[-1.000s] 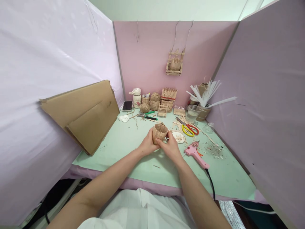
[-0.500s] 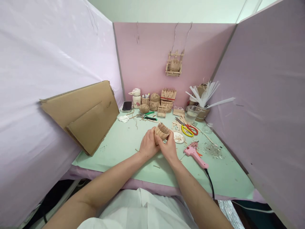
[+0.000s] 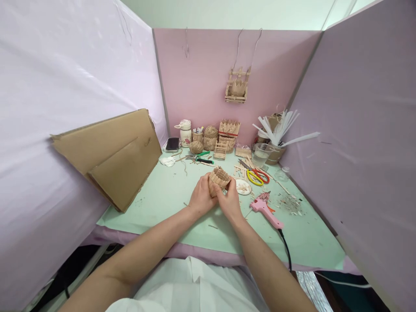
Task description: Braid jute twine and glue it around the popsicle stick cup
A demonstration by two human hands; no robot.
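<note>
A small round basket of pale wooden slats [image 3: 218,177] is held between both hands above the middle of the table, its open top tilted toward the right. My left hand [image 3: 202,193] wraps round its left side. Closed on the lower right side of it is my right hand [image 3: 229,197], thumb against the front wall. Just right of the hands lies a white dish [image 3: 243,187] with small wooden bits. A pink glue gun [image 3: 267,211] rests further right, its cord running off the front edge.
Yellow-and-red scissors [image 3: 256,177] lie behind the dish among wooden sticks. Green-handled pliers [image 3: 201,158] and a twine ball [image 3: 196,147] are at the back. A clear cup [image 3: 261,155] stands back right. Large cardboard [image 3: 117,160] leans at left. A wooden swing [image 3: 237,89] hangs on the back panel.
The basket has turned slightly in my hands, showing more of its front wall. Both hands keep their hold, and the things on the table stay put.
</note>
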